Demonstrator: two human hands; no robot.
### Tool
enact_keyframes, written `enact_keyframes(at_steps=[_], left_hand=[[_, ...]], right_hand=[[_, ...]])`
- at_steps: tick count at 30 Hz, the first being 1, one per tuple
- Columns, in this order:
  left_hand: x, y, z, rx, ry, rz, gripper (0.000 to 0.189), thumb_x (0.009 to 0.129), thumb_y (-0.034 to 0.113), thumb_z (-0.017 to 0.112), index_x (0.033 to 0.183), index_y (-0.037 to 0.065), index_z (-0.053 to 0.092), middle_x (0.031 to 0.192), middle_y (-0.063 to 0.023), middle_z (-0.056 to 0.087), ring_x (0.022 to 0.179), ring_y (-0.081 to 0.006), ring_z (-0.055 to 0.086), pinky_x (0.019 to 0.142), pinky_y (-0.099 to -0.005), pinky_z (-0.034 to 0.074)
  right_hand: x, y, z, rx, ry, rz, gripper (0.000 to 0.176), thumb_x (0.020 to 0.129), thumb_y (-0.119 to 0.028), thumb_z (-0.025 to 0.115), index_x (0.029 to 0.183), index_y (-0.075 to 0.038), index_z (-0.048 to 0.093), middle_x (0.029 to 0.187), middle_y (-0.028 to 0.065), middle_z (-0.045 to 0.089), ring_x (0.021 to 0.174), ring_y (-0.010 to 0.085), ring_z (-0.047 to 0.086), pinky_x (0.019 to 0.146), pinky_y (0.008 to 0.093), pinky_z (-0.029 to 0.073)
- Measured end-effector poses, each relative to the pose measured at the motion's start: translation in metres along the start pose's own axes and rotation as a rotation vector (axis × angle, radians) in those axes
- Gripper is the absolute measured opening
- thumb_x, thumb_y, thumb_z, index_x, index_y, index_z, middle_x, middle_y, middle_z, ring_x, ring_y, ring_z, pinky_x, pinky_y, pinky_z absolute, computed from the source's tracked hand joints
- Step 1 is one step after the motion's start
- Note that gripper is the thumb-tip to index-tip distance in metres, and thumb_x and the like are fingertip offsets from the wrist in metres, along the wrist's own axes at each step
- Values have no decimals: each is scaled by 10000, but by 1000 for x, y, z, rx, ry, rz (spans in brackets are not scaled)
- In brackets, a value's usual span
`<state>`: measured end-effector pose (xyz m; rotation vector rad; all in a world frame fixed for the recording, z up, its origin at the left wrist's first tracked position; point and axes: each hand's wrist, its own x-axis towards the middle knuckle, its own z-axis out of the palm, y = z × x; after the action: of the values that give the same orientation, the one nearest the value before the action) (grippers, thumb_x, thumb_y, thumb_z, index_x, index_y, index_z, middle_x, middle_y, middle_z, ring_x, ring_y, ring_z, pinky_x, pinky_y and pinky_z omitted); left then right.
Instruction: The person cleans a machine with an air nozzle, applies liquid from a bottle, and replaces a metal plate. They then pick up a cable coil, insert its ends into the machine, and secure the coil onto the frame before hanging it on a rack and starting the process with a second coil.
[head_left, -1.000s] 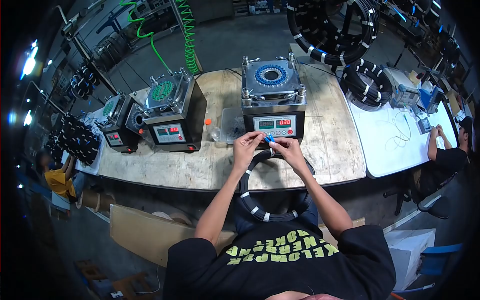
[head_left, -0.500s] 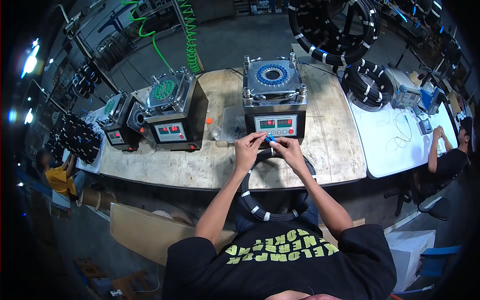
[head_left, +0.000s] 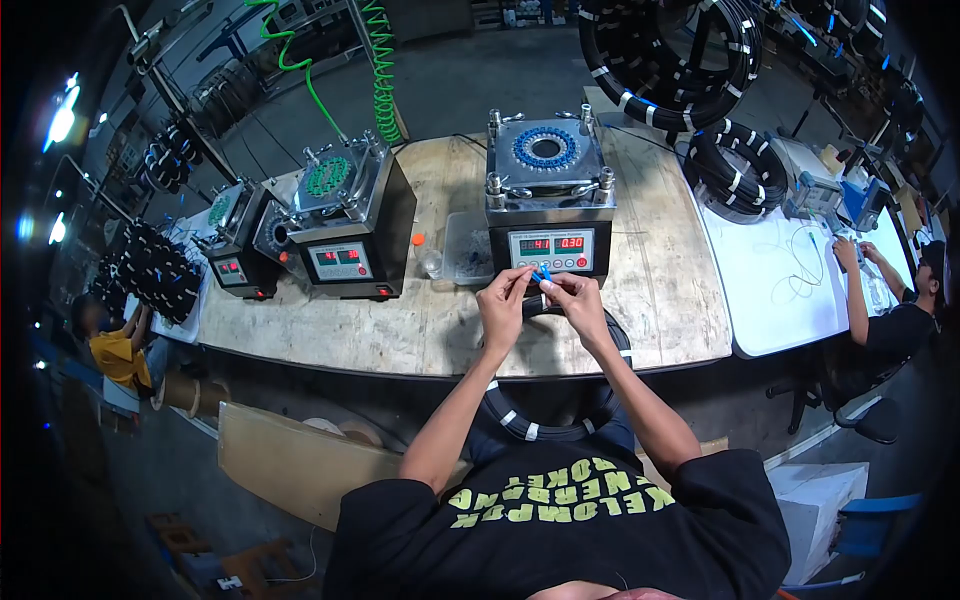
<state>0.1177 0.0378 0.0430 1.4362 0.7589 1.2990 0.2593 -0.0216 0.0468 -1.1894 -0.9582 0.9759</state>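
My left hand [head_left: 503,302] and my right hand [head_left: 576,300] meet fingertip to fingertip in front of the nearest polishing machine [head_left: 548,190]. Between them is a small blue cable connector [head_left: 541,274], with both hands pinched on it; its fine details are too small to make out. Below my wrists, a coil of black cable [head_left: 530,431] bound with white tape rests over the table edge and my lap. A ring of blue connectors [head_left: 546,130] sits on the machine's metal top, and its red digits are lit.
Two more machines, one with a green ring [head_left: 327,178], stand to the left on the wooden table [head_left: 440,330]. A clear tray [head_left: 467,250] and an orange cap [head_left: 418,240] lie nearby. Cable coils [head_left: 738,168] are at right. People sit at both sides.
The near machine's right readout has gone from 0 to 0.30. Both my hands stay together at the connector, shifting only slightly. The person at right has lowered and parted their hands over the white table.
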Motion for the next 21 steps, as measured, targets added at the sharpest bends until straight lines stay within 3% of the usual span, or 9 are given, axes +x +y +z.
enact_keyframes(at_steps=[3,6,7,10,13,15,18,21], left_hand=[[0,-3,-4,-113,-80,-24,224,1032,67,627,1183,-80,703,1143,-111,753,1010,-128,698,906,-265,547],[6,-2,-14,-91,-200,-32,250,1055,97,589,1209,-67,697,1170,-114,739,993,-132,696,922,-269,543],[9,-1,-19,-70,-218,36,271,1067,132,570,1216,-50,704,1136,-109,740,927,-129,698,876,-262,554],[19,0,-41,105,-41,87,251,1064,145,582,1177,-36,714,1008,-89,732,831,-123,687,756,-259,553],[57,-23,-75,277,107,107,228,1059,131,580,1141,-39,707,894,-59,709,785,-98,668,713,-261,546],[87,-58,-102,419,-32,88,216,982,96,629,1101,-61,717,932,-141,749,796,-192,724,721,-322,564],[114,-63,-119,858,-430,-12,276,849,83,692,1073,-75,724,1030,-238,746,882,-340,747,785,-402,577],[137,-102,-117,1054,-620,-195,258,771,16,690,1013,-35,764,1098,-287,712,1038,-408,711,875,-445,570]], right_hand=[[0,-4,0,-4,2,1,209,982,-120,702,1059,67,754,794,11,687,705,58,584,652,234,464],[-3,-12,3,33,9,13,223,994,-132,690,1069,70,749,806,8,690,721,64,585,661,239,473],[-2,-13,5,33,23,16,235,994,-144,688,1052,76,748,799,13,690,732,67,581,666,243,469],[3,-16,1,-165,-13,-57,279,989,-173,689,1049,94,744,780,33,683,733,69,579,683,243,460],[5,-8,-5,-93,-19,-77,291,992,-158,697,1151,81,742,793,15,684,743,66,579,699,243,468],[4,-4,-10,-133,-56,-88,300,992,-153,702,1179,79,735,803,9,683,753,67,593,707,238,474],[-1,-15,-12,-221,-100,-63,293,991,-140,699,1180,80,734,857,40,725,800,79,633,771,251,514],[0,-18,-16,-239,-119,-28,281,985,-118,700,1185,76,734,893,69,750,825,92,654,819,268,541]])
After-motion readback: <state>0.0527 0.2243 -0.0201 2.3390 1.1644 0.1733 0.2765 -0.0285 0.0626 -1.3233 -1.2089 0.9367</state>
